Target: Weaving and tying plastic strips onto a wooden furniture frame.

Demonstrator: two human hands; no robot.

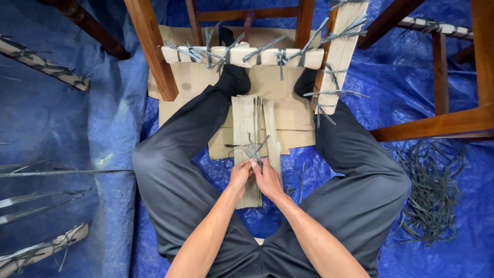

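Note:
I sit on a blue tarp (77, 128) with my legs in dark trousers spread around a flat stack of folded brown cardboard strips (246, 123). My left hand (239, 175) and my right hand (267, 177) meet over the near part of the stack. Both pinch a grey strap (253, 149) that is wound and twisted around the stack, its loose ends sticking up. Beyond my feet a wooden chair frame (152, 49) has its rails wrapped in cardboard padding (242, 55) tied with the same grey straps.
A heap of loose grey straps (429, 198) lies on the tarp at the right. Flat cardboard sheets (288, 113) lie under the stack. More wrapped wooden pieces (43, 64) lie at the left, and another wooden frame (442, 121) stands at the right.

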